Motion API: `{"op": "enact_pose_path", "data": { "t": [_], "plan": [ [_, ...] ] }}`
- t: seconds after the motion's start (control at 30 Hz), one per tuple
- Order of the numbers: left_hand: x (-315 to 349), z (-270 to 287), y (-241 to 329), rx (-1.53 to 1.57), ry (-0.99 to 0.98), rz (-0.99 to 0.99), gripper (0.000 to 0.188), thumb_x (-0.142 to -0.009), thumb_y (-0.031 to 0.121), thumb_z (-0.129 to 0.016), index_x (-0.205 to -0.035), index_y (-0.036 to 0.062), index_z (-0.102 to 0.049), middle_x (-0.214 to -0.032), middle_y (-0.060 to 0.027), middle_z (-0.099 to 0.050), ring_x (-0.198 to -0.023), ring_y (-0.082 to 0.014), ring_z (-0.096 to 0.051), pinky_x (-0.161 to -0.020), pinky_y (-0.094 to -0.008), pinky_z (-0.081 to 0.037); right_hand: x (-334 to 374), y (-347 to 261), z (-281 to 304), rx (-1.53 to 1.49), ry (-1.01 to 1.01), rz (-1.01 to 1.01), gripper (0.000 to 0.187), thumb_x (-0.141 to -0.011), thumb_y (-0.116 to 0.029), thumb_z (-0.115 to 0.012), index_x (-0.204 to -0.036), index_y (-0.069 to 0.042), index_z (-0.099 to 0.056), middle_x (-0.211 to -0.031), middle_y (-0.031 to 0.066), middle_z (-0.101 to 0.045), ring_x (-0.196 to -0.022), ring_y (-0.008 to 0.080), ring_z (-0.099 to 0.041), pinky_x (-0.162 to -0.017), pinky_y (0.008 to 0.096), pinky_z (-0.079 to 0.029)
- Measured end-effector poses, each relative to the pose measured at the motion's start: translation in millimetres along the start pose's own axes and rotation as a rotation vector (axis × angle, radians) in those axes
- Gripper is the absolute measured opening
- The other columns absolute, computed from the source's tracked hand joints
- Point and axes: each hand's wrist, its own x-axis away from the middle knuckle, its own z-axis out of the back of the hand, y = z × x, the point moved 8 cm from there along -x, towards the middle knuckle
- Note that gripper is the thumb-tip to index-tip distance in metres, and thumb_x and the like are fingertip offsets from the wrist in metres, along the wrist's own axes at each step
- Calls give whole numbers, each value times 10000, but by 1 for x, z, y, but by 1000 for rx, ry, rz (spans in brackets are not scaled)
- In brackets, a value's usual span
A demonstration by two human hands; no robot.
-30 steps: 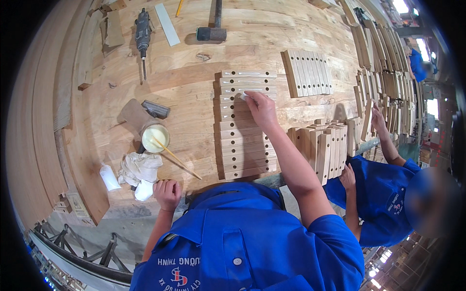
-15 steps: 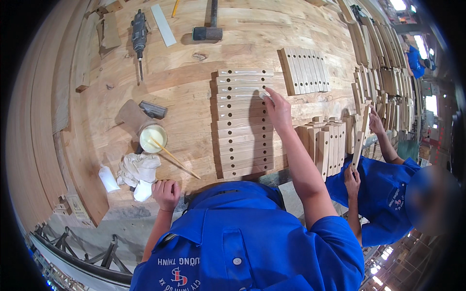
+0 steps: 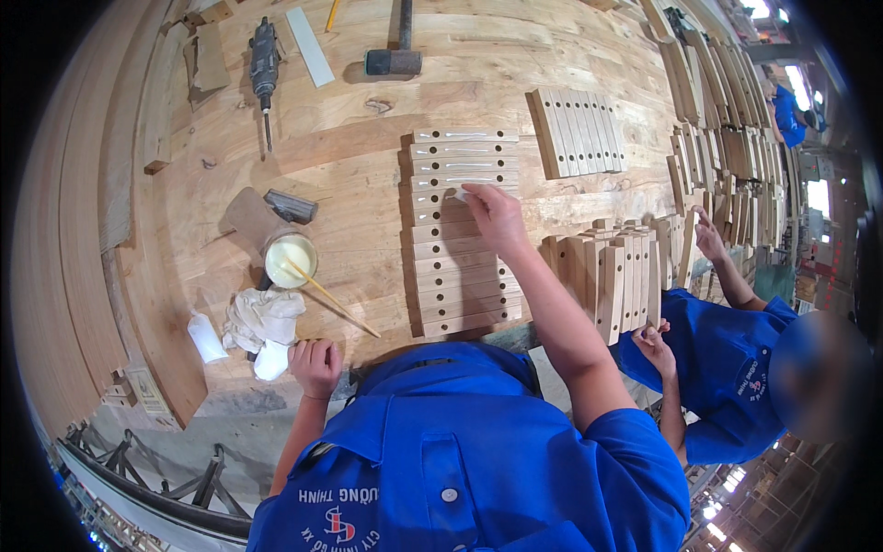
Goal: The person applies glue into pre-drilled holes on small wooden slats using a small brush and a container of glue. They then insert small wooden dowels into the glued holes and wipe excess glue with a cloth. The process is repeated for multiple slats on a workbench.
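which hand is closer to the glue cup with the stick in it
Left. The left hand rests fisted at the bench edge just below the glue cup; the right hand is off to its right, on the drilled slats.

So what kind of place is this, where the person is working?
Most likely a woodworking shop. A big wooden workbench holds rows of drilled wooden slats, a mallet and a pot of white glue. The right hand touches the slats.
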Motion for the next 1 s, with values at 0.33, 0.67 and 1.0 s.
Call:
{"op": "enact_pose_path", "data": {
  "t": [0.33,0.67,1.0],
  "plan": [
    [0,-1,-1,16,1,6,99,-694,103,-634,-730,115,-542,-661,-28,-535,-613,-235,-489,-588,-370,-338,12,31,46,140,69,-92,156,-849,-95,-588,-983,-34,-638,-861,151,-641,-741,276,-636,-648,329,-508],
    [0,0,0,21,1,-2,96,-691,92,-626,-723,112,-537,-657,-33,-527,-616,-239,-489,-585,-373,-338,16,-8,8,-10,10,4,156,-839,-88,-606,-979,-28,-643,-813,119,-642,-687,211,-625,-620,294,-491],
    [-2,1,2,12,6,-5,90,-694,98,-621,-719,114,-536,-660,-32,-527,-618,-238,-488,-582,-370,-336,24,2,7,4,-45,-66,149,-859,-89,-555,-968,-22,-632,-883,151,-637,-789,308,-625,-682,355,-505]
  ]
}}
